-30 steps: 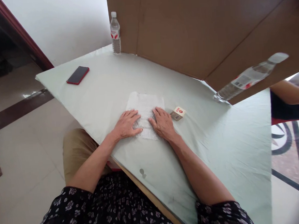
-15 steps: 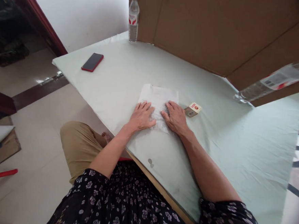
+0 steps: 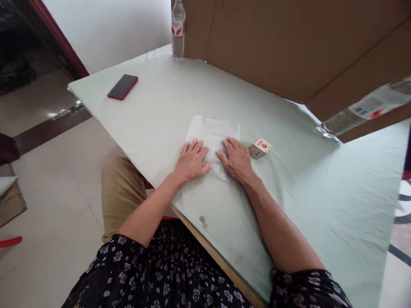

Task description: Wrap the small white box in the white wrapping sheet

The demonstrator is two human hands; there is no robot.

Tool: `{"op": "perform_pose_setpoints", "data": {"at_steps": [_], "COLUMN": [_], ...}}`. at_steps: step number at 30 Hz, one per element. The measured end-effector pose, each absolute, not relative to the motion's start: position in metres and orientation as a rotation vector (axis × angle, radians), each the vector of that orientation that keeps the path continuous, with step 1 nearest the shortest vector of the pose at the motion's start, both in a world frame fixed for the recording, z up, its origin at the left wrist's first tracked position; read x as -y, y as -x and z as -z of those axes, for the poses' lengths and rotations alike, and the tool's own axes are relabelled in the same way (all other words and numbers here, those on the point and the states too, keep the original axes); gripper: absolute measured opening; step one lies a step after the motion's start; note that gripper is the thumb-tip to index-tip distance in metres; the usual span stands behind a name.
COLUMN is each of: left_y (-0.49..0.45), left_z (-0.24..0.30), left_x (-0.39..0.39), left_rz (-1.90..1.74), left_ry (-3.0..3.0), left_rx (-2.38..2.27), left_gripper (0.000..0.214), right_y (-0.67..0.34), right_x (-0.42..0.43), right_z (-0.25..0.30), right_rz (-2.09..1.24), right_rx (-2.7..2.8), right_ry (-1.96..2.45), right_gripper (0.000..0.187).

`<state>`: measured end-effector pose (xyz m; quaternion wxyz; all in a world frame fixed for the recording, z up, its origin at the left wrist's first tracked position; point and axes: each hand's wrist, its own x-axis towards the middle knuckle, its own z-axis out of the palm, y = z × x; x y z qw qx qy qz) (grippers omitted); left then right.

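A whitish, translucent sheet that looks like bubble wrap (image 3: pixel 211 130) lies flat on the table (image 3: pixel 147 130). On its left part rests my left hand (image 3: pixel 192 160), palm down with the fingers spread. My right hand (image 3: pixel 237 160) presses on the right part, its fingers also stretched out and the thumb pointing inward. Both palms hide some of the sheet. Just right of my right hand sits a small cream and brown box (image 3: pixel 260 148) with a red mark and a barcode.
A red-edged phone (image 3: pixel 123 87) lies at the far left. Behind, a large cardboard panel (image 3: pixel 271 37) stands on the table, with an upright water bottle (image 3: pixel 178 27) at its left end. Another bottle (image 3: pixel 367 107) is by its right end.
The whole view has shifted slightly, so things sit a little farther left. My hands stay on the sheet in nearly the same pose. My knee has shifted right, toward the table.
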<state>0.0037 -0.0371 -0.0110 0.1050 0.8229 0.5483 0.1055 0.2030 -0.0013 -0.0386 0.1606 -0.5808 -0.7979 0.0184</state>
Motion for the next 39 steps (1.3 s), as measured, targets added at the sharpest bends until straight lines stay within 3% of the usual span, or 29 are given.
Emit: {"op": "perform_pose_setpoints", "data": {"at_steps": [20, 29, 35, 39], "left_y": [-0.004, 0.007, 0.009, 0.005], "left_z": [0.014, 0.015, 0.023, 0.021], "left_x": [0.039, 0.040, 0.036, 0.037], "left_rz": [-0.425, -0.626, -0.796, -0.730], "left_ry": [-2.421, -2.364, -2.247, -2.265], "left_rx": [-1.622, -1.539, -1.696, -1.712], "left_gripper": [0.058, 0.063, 0.050, 0.057], "right_y": [-0.199, -0.246, -0.287, -0.297], "right_x": [0.010, 0.011, -0.006, -0.011], "right_z": [0.026, -0.007, 0.005, 0.014], "right_rz": [-0.142, 0.078, -0.034, -0.212], "right_rx": [2.302, 1.914, 1.915, 1.878], "right_ry": [1.711, 1.674, 1.874, 1.836], "right_gripper": [0.053, 0.035, 0.063, 0.059]}}
